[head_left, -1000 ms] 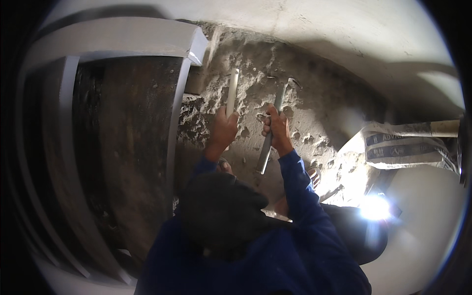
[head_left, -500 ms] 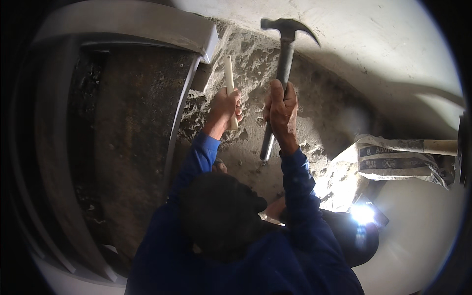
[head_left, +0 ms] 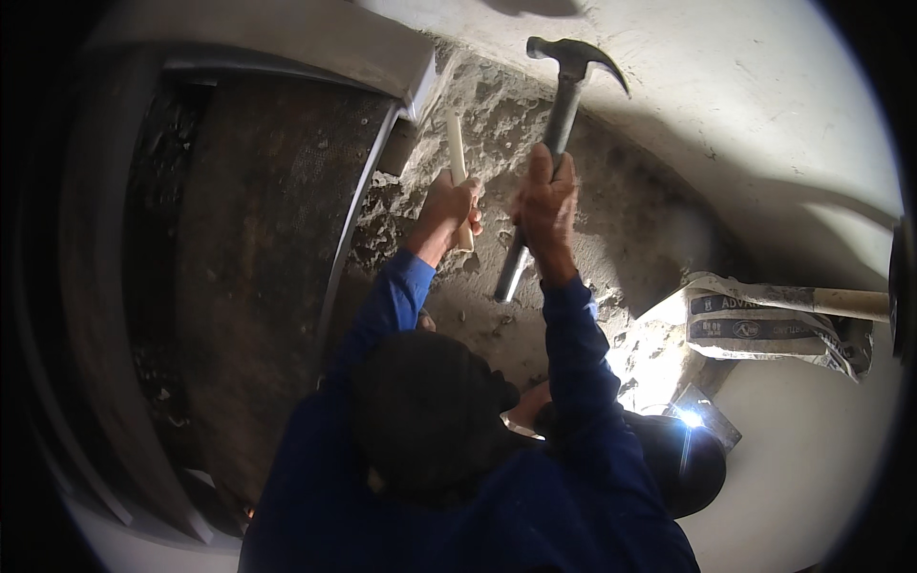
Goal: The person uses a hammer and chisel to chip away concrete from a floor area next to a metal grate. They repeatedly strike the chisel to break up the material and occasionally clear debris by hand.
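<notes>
The claw hammer (head_left: 565, 105) is raised over the far part of the rough chipped wall patch (head_left: 621, 220), its handle gripped firmly in the right hand (head_left: 546, 196). Just to its left, the left hand (head_left: 449, 205) is closed around a pale chisel (head_left: 457, 153) set against the same patch, beside the grey frame (head_left: 382, 143). A crumpled sack (head_left: 764, 325) lies well apart to the right.

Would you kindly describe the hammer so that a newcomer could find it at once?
Start at the rough chipped patch of wall beside the dark door frame. Two hands are raised against it; the right hand grips the hammer. Unlike the pale chisel in the left hand, it is dark, with a curved claw head.
</notes>
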Demonstrator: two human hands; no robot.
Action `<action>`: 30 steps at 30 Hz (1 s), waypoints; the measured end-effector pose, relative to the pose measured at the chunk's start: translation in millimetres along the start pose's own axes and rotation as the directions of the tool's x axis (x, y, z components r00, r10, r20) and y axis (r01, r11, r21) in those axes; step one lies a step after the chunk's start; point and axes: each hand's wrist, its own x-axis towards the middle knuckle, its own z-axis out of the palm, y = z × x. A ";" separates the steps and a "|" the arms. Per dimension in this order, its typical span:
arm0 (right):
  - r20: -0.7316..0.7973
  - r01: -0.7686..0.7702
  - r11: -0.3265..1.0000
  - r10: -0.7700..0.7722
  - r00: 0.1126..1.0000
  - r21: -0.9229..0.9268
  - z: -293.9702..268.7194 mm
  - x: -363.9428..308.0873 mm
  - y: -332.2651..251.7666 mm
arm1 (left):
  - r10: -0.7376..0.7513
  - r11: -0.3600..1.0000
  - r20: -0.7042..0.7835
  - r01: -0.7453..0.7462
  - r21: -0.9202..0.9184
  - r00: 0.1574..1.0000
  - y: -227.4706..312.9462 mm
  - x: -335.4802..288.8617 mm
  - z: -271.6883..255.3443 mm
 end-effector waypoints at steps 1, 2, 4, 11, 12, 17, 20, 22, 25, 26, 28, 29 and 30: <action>-0.009 0.131 0.980 -0.134 0.991 -0.148 4.3 2.2 -0.7 | 0.004 1.000 0.010 -0.004 0.002 1.000 2.0 1.0 0.0; 0.126 0.056 0.976 -0.029 0.992 -0.211 4.1 4.6 -1.3 | 0.002 1.000 0.019 -0.002 0.005 1.000 3.6 1.4 0.3; 0.239 -0.175 0.962 0.224 0.945 -0.207 0.7 9.2 -3.7 | -0.023 0.998 0.053 0.026 -0.056 0.998 6.3 1.0 0.2; 0.088 -0.208 0.969 0.198 0.976 0.136 -2.8 10.5 -12.7 | -0.012 0.987 0.088 0.026 -0.160 0.996 8.4 -1.3 -1.0; 0.118 -0.243 0.970 0.245 0.962 -0.029 -3.4 11.3 -13.3 | -0.019 0.990 0.069 0.028 -0.137 0.997 9.3 -0.2 -0.9; 0.194 -0.255 0.961 0.272 0.942 -0.110 -2.6 13.5 -13.1 | 0.004 0.989 0.079 0.008 -0.146 0.997 11.4 1.9 -0.6; 0.082 -0.251 0.959 0.242 0.967 0.133 0.1 12.5 -17.4 | -0.011 0.984 0.078 0.025 -0.175 0.997 9.9 0.6 1.5; 0.052 0.006 0.973 0.006 0.999 -0.232 4.5 13.4 -22.0 | 0.034 0.989 0.064 -0.024 -0.147 0.997 9.8 0.8 2.2; 0.324 -0.312 0.918 0.381 0.866 -0.246 -0.9 13.6 -25.7 | -0.015 0.985 0.077 0.028 -0.170 0.997 9.4 1.7 -0.1; 0.326 -0.326 0.918 0.387 0.862 -0.226 -2.1 14.6 -25.8 | 0.013 0.979 0.124 0.012 -0.203 0.992 9.9 3.0 -1.4; 0.264 -0.295 0.935 0.340 0.903 -0.195 -5.1 9.7 -21.5 | 0.001 0.984 0.147 0.026 -0.179 0.989 8.0 3.5 -5.2; 0.195 -0.212 0.961 0.246 0.949 -0.179 -0.9 7.0 -18.1 | -0.011 0.985 0.113 0.031 -0.173 0.994 6.1 3.7 -6.1; 0.150 -0.110 0.981 0.134 0.980 -0.157 1.8 5.3 -14.5 | 0.009 0.985 0.135 0.014 -0.173 0.991 5.1 5.1 -6.1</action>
